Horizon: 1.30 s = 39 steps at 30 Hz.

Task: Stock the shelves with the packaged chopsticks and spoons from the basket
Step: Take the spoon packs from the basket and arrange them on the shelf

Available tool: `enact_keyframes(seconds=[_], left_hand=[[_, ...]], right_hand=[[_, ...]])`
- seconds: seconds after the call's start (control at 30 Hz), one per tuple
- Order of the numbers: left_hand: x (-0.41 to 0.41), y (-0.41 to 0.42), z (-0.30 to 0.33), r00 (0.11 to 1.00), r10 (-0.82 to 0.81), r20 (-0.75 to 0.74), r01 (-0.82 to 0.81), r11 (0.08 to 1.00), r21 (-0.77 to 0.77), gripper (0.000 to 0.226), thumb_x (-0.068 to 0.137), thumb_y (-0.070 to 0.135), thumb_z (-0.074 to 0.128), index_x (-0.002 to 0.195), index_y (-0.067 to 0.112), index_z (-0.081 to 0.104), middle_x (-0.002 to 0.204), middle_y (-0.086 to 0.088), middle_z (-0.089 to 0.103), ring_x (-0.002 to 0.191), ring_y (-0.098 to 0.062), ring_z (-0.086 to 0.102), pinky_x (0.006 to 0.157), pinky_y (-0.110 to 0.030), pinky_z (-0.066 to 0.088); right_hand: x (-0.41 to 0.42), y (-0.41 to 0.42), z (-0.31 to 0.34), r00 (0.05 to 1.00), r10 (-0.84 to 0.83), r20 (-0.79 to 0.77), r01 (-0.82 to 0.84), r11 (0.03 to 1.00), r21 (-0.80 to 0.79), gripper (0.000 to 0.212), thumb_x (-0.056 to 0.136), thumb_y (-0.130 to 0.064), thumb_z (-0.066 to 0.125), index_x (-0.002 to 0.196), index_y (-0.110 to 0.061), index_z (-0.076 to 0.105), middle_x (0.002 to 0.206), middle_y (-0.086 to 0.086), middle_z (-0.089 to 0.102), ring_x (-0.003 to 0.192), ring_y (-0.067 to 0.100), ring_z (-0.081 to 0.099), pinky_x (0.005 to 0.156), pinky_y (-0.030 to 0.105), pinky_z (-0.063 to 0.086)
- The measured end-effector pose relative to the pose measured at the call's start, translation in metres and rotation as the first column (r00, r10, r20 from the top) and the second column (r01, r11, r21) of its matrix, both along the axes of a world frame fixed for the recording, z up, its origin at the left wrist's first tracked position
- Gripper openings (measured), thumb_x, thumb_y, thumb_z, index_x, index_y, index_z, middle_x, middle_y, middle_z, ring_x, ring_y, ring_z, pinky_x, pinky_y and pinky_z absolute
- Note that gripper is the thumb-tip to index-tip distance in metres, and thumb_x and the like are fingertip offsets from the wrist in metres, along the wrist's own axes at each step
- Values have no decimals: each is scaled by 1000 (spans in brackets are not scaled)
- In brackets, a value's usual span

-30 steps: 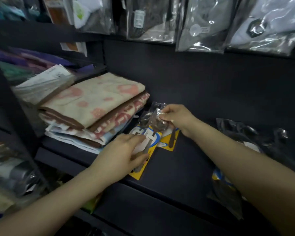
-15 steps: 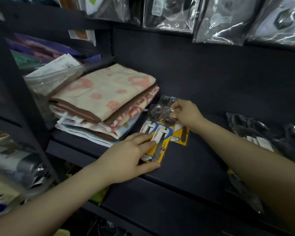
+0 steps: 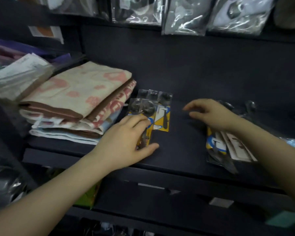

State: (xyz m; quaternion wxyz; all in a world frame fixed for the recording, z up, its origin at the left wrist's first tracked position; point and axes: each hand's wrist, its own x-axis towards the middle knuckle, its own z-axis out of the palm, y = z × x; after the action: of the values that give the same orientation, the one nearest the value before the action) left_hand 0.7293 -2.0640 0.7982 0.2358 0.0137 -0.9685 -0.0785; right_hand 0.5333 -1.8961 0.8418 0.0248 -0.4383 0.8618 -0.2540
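We see a dark, matte shelf (image 3: pixel 186 133) with two flat spoon packs lying near its left end, just beside a stack of folded towels (image 3: pixel 78 103) with a soft, nubby cream-and-pink weave. The front spoon pack (image 3: pixel 141 114) is glossy clear film over a yellow card, round spoon bowls showing at its far end; the rear spoon pack (image 3: pixel 162 113) lies touching it on the right. Our left hand (image 3: pixel 124 138) rests on the front pack, fingers curled over its near half and thumb stretched along the shelf's front edge. Our right hand (image 3: pixel 209 114) hovers apart from both, fingers loosely spread, holding nothing. More crinkled packs (image 3: pixel 228 147) lie toward the shelf's right end, under the right wrist.
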Motion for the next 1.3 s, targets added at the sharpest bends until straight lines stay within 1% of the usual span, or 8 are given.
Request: enact_keyframes(seconds=[0.17, 0.37, 0.57, 0.8, 0.93, 1.1, 1.23, 1.3], left_hand=[[-29, 29, 13, 980, -192, -56, 197, 975, 102, 44, 80, 48, 42, 103, 17, 64, 105, 5, 64, 95, -16, 63, 78, -37, 54], [-73, 62, 15, 967, -255, -25, 250, 920, 303, 31, 83, 39, 54, 102, 17, 65, 95, 4, 63, 79, -6, 58, 73, -25, 48], [-96, 94, 4, 854, -329, 404, 226, 933, 281, 70, 80, 60, 48, 140, 28, 31, 148, 7, 32, 134, -9, 32, 110, -23, 26], [-107, 132, 2, 846, -261, 465, 140, 950, 279, 74, 84, 59, 42, 145, 25, 18, 155, 6, 10, 141, -11, 11, 112, -24, 15], [-114, 139, 7, 889, -218, 402, 104, 952, 286, 65, 85, 58, 42, 140, 24, 34, 148, 5, 30, 136, -12, 24, 107, -21, 22], [-125, 140, 29, 993, -117, 34, 87, 876, 474, 43, 89, 47, 44, 120, 18, 56, 117, 3, 57, 109, -12, 54, 93, -22, 39], [-123, 144, 42, 985, -148, -89, 156, 547, 823, 28, 80, 48, 55, 98, 26, 61, 99, -5, 68, 92, -21, 65, 86, -37, 51], [-116, 142, 41, 989, -105, -102, 143, 532, 835, 12, 85, 33, 59, 92, 23, 59, 88, -8, 69, 78, -19, 67, 74, -39, 54]], right_hand=[[-5, 58, -7, 936, -329, -122, 350, 896, 274, 23, 89, -32, 57, 96, -10, 59, 97, 6, 59, 97, 27, 56, 65, 28, 33], [-14, 79, -17, 846, -512, -146, 532, 822, 204, 56, 93, -37, 49, 138, -4, 36, 145, 22, 32, 128, 42, 39, 106, 41, 32], [-37, 95, -9, 853, -512, -104, 515, 791, 332, 48, 87, -37, 59, 117, 0, 54, 119, 19, 61, 107, 33, 58, 82, 32, 45], [-57, 106, -1, 864, -493, 104, 462, 858, 223, 26, 89, -25, 52, 102, -3, 59, 95, 11, 59, 85, 26, 59, 70, 31, 48], [-69, 122, 17, 867, -488, 99, 495, 866, -69, 17, 85, -7, 48, 69, -3, 53, 70, 12, 49, 57, 20, 47, 47, 24, 34], [-58, 116, 36, 773, -26, 634, 414, 778, -473, 18, 91, -4, 49, 81, -1, 64, 73, 19, 58, 65, 24, 51, 62, 32, 42], [-33, 95, 41, 655, 240, 716, 332, 760, -558, 18, 94, -2, 44, 105, 1, 57, 82, 15, 62, 69, 21, 61, 65, 32, 56], [-27, 83, 38, 594, 312, 742, 303, 767, -566, 20, 95, -2, 44, 112, 2, 54, 87, 12, 64, 75, 20, 64, 72, 33, 58]])
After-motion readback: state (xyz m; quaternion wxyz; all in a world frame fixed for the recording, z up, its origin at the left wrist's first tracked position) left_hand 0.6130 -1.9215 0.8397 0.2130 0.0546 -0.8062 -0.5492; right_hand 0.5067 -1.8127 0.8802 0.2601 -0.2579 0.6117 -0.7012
